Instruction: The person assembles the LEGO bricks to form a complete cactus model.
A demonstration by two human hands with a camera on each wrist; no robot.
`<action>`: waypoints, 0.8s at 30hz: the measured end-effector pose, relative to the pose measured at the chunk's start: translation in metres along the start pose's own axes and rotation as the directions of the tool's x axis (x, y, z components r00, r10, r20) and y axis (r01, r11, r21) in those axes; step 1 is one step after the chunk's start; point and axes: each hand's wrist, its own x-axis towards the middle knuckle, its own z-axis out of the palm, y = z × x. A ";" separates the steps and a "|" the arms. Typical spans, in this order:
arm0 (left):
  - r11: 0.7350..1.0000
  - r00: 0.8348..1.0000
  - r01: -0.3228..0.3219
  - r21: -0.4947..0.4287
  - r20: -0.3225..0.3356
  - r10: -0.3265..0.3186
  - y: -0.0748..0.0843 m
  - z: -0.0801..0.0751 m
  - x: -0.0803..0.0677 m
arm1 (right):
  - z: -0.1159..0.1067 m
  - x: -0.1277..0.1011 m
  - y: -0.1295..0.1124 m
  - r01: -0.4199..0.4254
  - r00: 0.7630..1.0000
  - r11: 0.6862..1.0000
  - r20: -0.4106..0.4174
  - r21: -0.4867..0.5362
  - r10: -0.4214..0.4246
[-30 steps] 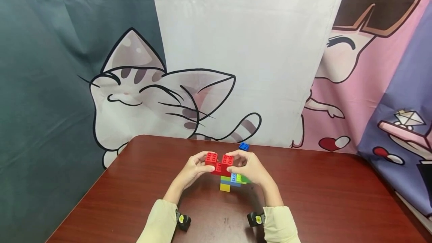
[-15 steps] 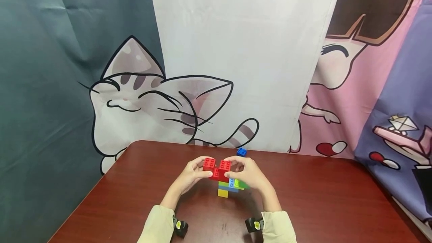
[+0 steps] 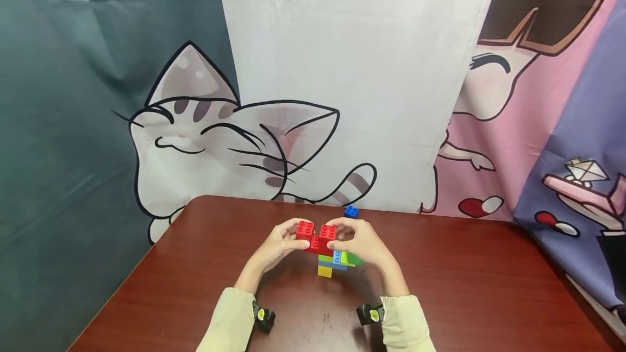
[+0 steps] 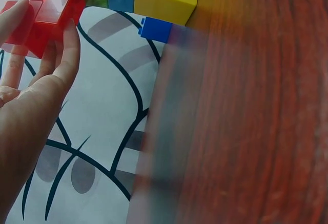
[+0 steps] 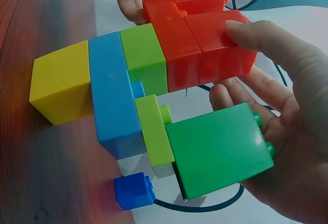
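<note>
In the head view, both hands hold the top of a toy brick build. My left hand pinches the left upper red brick between thumb and fingers. The thumb and fingers of my right hand grip the right upper red brick. A wider red brick lies under these two. Below it, the right wrist view shows a lime green brick, a blue brick and a yellow brick at the bottom. A thin lime brick and a dark green brick stick out beneath my right hand.
A separate dark blue brick lies near the back edge of the brown table, behind the build. A printed curtain hangs behind the table. Each wrist wears a small black camera.
The head view shifted slightly and came back. Both hands keep the same grip on the red bricks, and the build stays in about the same place.
</note>
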 end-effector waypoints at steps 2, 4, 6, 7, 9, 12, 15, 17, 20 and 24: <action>1.000 1.000 0.001 0.005 0.005 -0.001 0.000 0.000 0.000 | 0.000 -0.001 0.001 0.011 1.000 1.000 0.002 0.002 -0.011; 1.000 1.000 -0.002 0.005 0.008 0.002 0.000 0.001 0.000 | -0.001 -0.002 0.002 0.019 1.000 1.000 0.008 0.005 -0.019; 1.000 1.000 -0.013 0.010 0.006 0.013 0.000 0.002 0.000 | -0.002 -0.002 0.002 0.026 1.000 1.000 0.012 0.008 -0.027; 1.000 1.000 -0.024 0.010 0.003 0.024 0.001 0.002 0.001 | -0.002 -0.001 0.002 0.031 0.999 0.999 0.012 0.010 -0.031; 0.999 0.999 -0.046 0.015 -0.009 0.047 0.002 0.002 0.001 | -0.003 0.001 0.002 0.038 0.999 0.999 0.017 0.010 -0.038; 0.997 0.997 -0.069 0.025 -0.021 0.070 0.003 0.003 0.002 | -0.005 0.001 0.002 0.049 0.998 0.999 0.027 0.010 -0.049; 0.997 0.997 -0.072 0.030 -0.026 0.072 0.003 0.004 0.003 | -0.007 0.002 0.004 0.061 0.997 0.998 0.038 0.007 -0.062; 0.997 0.997 -0.068 0.030 -0.029 0.069 0.003 0.005 0.003 | -0.009 0.002 0.005 0.069 0.997 0.998 0.045 0.009 -0.070; 0.998 0.998 -0.057 0.032 -0.035 0.058 0.004 0.005 0.002 | -0.011 0.001 0.006 0.067 0.997 0.998 0.047 0.019 -0.068; 0.998 0.998 -0.049 0.048 -0.034 0.050 0.004 0.005 0.002 | -0.018 -0.003 0.010 0.093 0.996 0.994 0.008 0.047 -0.094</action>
